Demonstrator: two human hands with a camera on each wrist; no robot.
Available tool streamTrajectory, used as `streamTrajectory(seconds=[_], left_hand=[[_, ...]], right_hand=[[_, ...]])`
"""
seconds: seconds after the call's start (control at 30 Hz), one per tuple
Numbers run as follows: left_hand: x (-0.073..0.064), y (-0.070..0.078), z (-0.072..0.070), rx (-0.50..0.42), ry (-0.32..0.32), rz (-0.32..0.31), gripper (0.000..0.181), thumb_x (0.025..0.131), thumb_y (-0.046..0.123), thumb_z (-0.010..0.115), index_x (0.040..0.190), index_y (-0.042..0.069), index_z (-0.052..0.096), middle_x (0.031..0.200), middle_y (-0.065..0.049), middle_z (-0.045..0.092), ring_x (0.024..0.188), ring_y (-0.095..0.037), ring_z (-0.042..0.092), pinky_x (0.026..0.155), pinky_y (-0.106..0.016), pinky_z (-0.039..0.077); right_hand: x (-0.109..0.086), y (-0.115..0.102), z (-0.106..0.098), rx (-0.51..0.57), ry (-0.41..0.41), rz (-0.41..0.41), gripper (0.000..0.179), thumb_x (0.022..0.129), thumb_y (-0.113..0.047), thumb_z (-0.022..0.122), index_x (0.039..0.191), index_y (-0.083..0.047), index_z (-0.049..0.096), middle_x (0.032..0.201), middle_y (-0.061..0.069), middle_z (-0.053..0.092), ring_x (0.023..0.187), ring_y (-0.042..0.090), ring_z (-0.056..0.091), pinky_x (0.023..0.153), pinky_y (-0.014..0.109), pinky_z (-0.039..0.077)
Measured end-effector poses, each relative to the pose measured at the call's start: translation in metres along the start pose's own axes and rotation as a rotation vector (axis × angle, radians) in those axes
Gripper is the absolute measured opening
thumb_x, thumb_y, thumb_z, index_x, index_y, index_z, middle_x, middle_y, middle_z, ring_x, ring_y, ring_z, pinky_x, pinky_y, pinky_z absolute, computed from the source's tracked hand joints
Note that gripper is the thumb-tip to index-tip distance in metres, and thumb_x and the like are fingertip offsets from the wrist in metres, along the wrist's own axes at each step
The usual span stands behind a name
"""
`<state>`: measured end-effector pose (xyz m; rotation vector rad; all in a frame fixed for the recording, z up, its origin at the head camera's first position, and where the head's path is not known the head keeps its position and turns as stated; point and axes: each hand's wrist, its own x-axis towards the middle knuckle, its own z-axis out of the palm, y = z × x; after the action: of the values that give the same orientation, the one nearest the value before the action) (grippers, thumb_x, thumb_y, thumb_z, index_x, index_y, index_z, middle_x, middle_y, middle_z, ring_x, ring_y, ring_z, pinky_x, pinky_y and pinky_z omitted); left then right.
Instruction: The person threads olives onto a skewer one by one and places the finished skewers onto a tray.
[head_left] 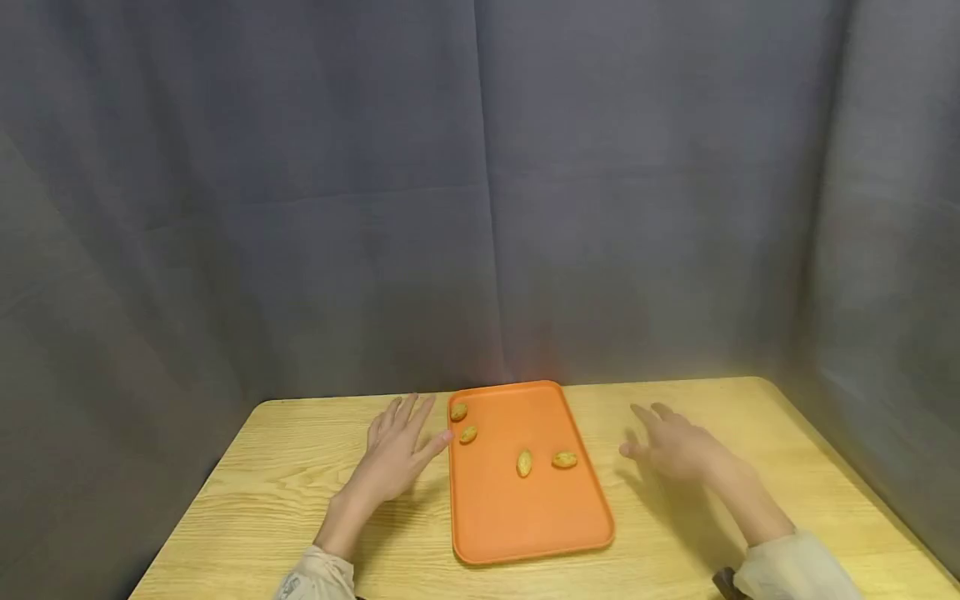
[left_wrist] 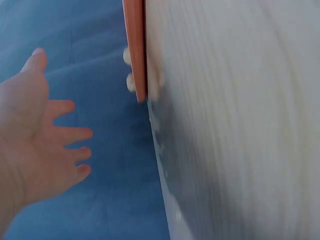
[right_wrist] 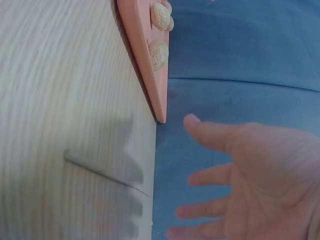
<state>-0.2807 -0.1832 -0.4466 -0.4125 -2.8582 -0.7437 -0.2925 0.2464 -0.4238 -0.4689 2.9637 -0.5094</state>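
Observation:
An orange tray [head_left: 525,521] lies on the wooden table, carrying several tan oval nuts with wrinkled shells, like walnuts. Two of them, one nut [head_left: 459,412] behind another nut [head_left: 468,434], sit by the tray's left rim. The other pair, an upright-lying nut [head_left: 524,463] and a sideways nut [head_left: 565,460], are right of the middle. My left hand [head_left: 393,454] hovers left of the tray, fingers spread, its thumb tip overlapping the rim in the head view. Apart from the tray on its right side, my right hand [head_left: 678,446] is held over the table with nothing in it.
Grey curtains [head_left: 375,208] rise behind the wooden table [head_left: 247,517] and along its sides. A thin hooked line [right_wrist: 105,175] marks the tabletop in the right wrist view. At the right sleeve [head_left: 795,571] a small dark piece [head_left: 727,583] shows.

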Motion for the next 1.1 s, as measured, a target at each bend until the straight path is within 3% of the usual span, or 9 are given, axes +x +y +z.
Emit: streamTrajectory(seconds=[0.1, 0.2, 0.3, 0.37, 0.53, 0.63, 0.73, 0.93, 1.1], left_hand=[[-0.002, 0.005, 0.000, -0.078, 0.041, 0.047, 0.067, 0.101, 0.055, 0.050, 0.154, 0.017, 0.038, 0.159, -0.014, 0.037, 0.151, -0.038, 0.027, 0.119, -0.065, 0.016], [-0.001, 0.012, 0.001, -0.102, 0.073, 0.082, 0.056, 0.101, 0.044, 0.056, 0.146, 0.012, 0.051, 0.147, -0.012, 0.054, 0.140, -0.034, 0.047, 0.115, -0.059, 0.034], [0.004, 0.024, 0.007, -0.098, 0.070, 0.118, 0.045, 0.102, 0.038, 0.057, 0.137, 0.011, 0.059, 0.133, -0.010, 0.065, 0.123, -0.030, 0.062, 0.102, -0.048, 0.051], [0.010, 0.033, 0.016, -0.088, 0.057, 0.147, 0.038, 0.102, 0.034, 0.058, 0.132, 0.010, 0.064, 0.124, -0.009, 0.070, 0.110, -0.027, 0.068, 0.091, -0.041, 0.057], [0.030, 0.071, 0.043, -0.101, -0.025, 0.218, 0.031, 0.103, 0.031, 0.057, 0.124, 0.010, 0.069, 0.105, -0.002, 0.075, 0.088, -0.013, 0.070, 0.073, -0.024, 0.056], [0.035, 0.096, 0.057, -0.145, -0.100, 0.187, 0.030, 0.102, 0.028, 0.059, 0.122, 0.010, 0.070, 0.100, -0.002, 0.076, 0.074, -0.007, 0.069, 0.061, -0.019, 0.052], [0.037, 0.110, 0.066, -0.203, -0.154, 0.122, 0.027, 0.100, 0.025, 0.062, 0.119, 0.009, 0.072, 0.096, -0.003, 0.076, 0.064, -0.004, 0.064, 0.056, -0.019, 0.049], [0.042, 0.117, 0.069, -0.322, -0.227, 0.016, 0.032, 0.098, 0.026, 0.064, 0.122, 0.006, 0.070, 0.091, -0.005, 0.074, 0.061, -0.011, 0.066, 0.053, -0.024, 0.050], [0.048, 0.117, 0.069, -0.379, -0.276, -0.042, 0.038, 0.096, 0.028, 0.068, 0.124, 0.002, 0.068, 0.082, -0.008, 0.074, 0.060, -0.021, 0.069, 0.049, -0.025, 0.049]], right_hand=[[0.006, -0.006, 0.000, 0.036, -0.019, 0.001, 0.083, 0.097, -0.058, 0.053, 0.147, 0.007, 0.039, 0.140, 0.039, 0.047, 0.126, 0.058, 0.047, 0.097, 0.072, 0.042], [0.011, -0.010, 0.003, 0.073, -0.019, 0.021, 0.059, 0.099, -0.046, 0.057, 0.121, 0.009, 0.059, 0.111, 0.028, 0.066, 0.096, 0.043, 0.065, 0.079, 0.054, 0.055], [0.008, -0.009, 0.007, 0.067, 0.014, 0.056, 0.039, 0.099, -0.038, 0.059, 0.094, 0.000, 0.063, 0.083, 0.010, 0.064, 0.070, 0.024, 0.057, 0.060, 0.036, 0.047], [0.001, -0.003, 0.006, 0.068, 0.045, 0.069, 0.034, 0.098, -0.036, 0.061, 0.087, -0.004, 0.062, 0.078, 0.006, 0.061, 0.067, 0.019, 0.052, 0.057, 0.033, 0.044], [-0.032, 0.019, -0.007, 0.113, 0.083, 0.076, 0.024, 0.096, -0.025, 0.063, 0.092, -0.002, 0.067, 0.083, 0.005, 0.067, 0.072, 0.018, 0.057, 0.062, 0.034, 0.049], [-0.051, 0.032, -0.010, 0.124, 0.070, 0.086, 0.022, 0.096, -0.021, 0.062, 0.090, -0.001, 0.067, 0.077, 0.003, 0.064, 0.066, 0.016, 0.055, 0.060, 0.031, 0.047], [-0.061, 0.038, -0.009, 0.129, 0.063, 0.075, 0.027, 0.096, -0.022, 0.062, 0.075, -0.006, 0.062, 0.066, -0.002, 0.056, 0.056, 0.012, 0.048, 0.053, 0.026, 0.042], [-0.061, 0.032, 0.001, 0.230, 0.062, 0.039, 0.050, 0.094, -0.017, 0.064, 0.052, -0.021, 0.038, 0.045, -0.013, 0.034, 0.041, 0.003, 0.028, 0.042, 0.018, 0.033], [-0.058, 0.027, 0.006, 0.278, 0.063, 0.075, 0.047, 0.092, -0.012, 0.064, 0.052, -0.019, 0.039, 0.044, -0.011, 0.037, 0.040, 0.004, 0.030, 0.042, 0.018, 0.033]])
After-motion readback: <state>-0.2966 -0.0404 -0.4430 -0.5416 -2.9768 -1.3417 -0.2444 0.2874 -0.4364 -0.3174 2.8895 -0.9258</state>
